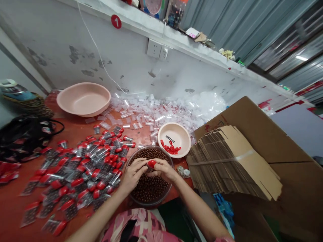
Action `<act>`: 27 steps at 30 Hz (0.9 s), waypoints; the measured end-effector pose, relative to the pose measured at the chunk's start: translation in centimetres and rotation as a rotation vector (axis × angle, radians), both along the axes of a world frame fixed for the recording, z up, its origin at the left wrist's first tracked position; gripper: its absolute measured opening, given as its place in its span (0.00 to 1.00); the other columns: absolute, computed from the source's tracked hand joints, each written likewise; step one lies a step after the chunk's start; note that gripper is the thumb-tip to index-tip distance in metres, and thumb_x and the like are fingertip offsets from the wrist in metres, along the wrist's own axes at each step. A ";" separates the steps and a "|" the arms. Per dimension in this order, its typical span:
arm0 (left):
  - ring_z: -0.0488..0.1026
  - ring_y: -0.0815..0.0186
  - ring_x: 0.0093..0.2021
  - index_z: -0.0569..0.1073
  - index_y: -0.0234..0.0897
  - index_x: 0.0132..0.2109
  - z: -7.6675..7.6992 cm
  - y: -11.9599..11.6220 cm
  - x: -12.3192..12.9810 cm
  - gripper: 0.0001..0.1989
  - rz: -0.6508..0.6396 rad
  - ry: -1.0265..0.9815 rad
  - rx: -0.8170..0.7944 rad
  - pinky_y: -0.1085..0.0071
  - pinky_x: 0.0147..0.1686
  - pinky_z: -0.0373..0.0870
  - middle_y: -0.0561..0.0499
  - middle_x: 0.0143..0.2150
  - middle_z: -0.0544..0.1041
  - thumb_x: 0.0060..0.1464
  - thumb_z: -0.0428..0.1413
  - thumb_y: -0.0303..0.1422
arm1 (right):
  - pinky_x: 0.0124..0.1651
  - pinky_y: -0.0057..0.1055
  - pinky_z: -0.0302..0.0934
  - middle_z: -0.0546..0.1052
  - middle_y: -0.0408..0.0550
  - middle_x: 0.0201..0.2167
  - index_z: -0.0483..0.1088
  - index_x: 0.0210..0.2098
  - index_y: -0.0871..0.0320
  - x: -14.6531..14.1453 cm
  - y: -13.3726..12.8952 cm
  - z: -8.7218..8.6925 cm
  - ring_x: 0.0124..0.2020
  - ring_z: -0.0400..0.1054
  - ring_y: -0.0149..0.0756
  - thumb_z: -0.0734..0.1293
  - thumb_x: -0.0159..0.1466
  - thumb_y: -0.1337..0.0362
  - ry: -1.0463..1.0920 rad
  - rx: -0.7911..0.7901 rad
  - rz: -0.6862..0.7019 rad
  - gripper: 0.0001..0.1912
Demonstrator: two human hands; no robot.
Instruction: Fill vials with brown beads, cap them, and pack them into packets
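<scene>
Both of my hands meet above a round bowl of brown beads (145, 193). My right hand (163, 169) pinches a red cap (151, 163). From the other side my left hand (135, 173) closes its fingers on what appears to be a small clear bottle under that cap; most of it is hidden by the fingers. To the left lies a heap of filled clear bottles with red caps (93, 158). Just behind the bead bowl stands a small cream bowl (185, 134) holding loose red caps (171, 148) and a dark strip.
Many clear unfilled bottles (156, 109) lie along the wall. A pink basin (83, 101) stands at the back left, with a black bag (22, 137) beside it. Strapped flat cardboard (227, 164) and a large carton (290, 161) occupy the right side.
</scene>
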State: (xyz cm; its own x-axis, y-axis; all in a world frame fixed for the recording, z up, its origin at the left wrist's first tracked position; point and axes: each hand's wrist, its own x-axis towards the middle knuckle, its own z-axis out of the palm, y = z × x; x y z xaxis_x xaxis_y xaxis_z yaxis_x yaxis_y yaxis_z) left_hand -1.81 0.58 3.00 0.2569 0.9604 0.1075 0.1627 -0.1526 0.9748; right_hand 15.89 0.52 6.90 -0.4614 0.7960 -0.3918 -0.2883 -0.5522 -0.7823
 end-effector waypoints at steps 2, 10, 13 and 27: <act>0.66 0.61 0.50 0.73 0.41 0.44 -0.4 -0.2 0.1 0.13 -0.002 0.028 0.032 0.60 0.49 0.63 0.47 0.46 0.72 0.52 0.49 0.34 | 0.44 0.47 0.59 0.72 0.49 0.36 0.66 0.42 0.60 -0.6 -0.4 -0.1 0.38 0.67 0.37 0.66 0.53 0.60 0.112 -0.123 0.028 0.18; 0.66 0.60 0.49 0.72 0.40 0.46 -1.3 -0.2 -0.2 0.14 -0.023 0.120 0.259 0.58 0.50 0.62 0.47 0.46 0.74 0.53 0.49 0.28 | 0.45 0.46 0.59 0.72 0.43 0.24 0.68 0.28 0.62 -3.0 -0.8 -2.3 0.30 0.67 0.34 0.62 0.47 0.68 0.288 -0.293 -0.256 0.08; 0.66 0.61 0.50 0.72 0.40 0.46 -1.8 0.2 -0.4 0.14 0.013 0.119 0.212 0.60 0.49 0.64 0.46 0.46 0.73 0.52 0.49 0.29 | 0.43 0.44 0.61 0.72 0.43 0.25 0.68 0.29 0.60 -3.4 -0.3 -2.7 0.30 0.67 0.34 0.63 0.49 0.65 0.248 -0.289 -0.243 0.08; 0.67 0.57 0.49 0.70 0.40 0.47 -4.3 3.4 -12.2 0.18 0.756 0.437 -0.081 0.57 0.52 0.59 0.50 0.49 0.71 0.51 0.50 0.41 | 0.46 0.39 0.59 0.71 0.56 0.43 0.66 0.44 0.63 1.4 20.9 -9.7 0.45 0.65 0.41 0.59 0.62 0.67 -1.510 0.793 0.674 0.12</act>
